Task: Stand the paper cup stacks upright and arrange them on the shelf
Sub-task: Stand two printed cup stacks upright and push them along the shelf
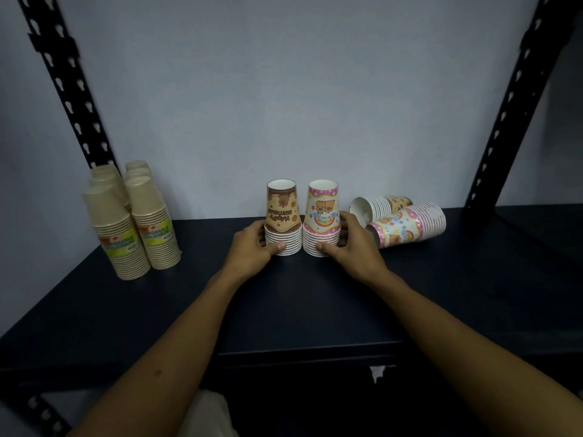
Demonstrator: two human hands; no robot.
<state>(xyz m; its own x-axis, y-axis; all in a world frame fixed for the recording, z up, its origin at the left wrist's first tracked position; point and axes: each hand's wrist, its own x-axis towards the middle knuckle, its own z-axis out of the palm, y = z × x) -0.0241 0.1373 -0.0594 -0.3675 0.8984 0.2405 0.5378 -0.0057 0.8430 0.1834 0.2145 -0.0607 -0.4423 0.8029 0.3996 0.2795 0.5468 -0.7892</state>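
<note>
Fingers point(345, 227) around pink stack point(321, 228), brown stack point(282, 227) gripped

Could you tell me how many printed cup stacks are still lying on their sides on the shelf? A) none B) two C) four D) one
B: to the right of the right hand, a pink stack and a brown-printed stack behind it lie on their sides on the shelf.

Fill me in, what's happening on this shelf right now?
A person is sorting paper cup stacks on a dark shelf. The left hand grips a brown stack and the right hand grips a pink stack; both stand rim-down, side by side. Two more stacks lie on their sides to the right. Beige wrapped stacks stand at the left.
</note>
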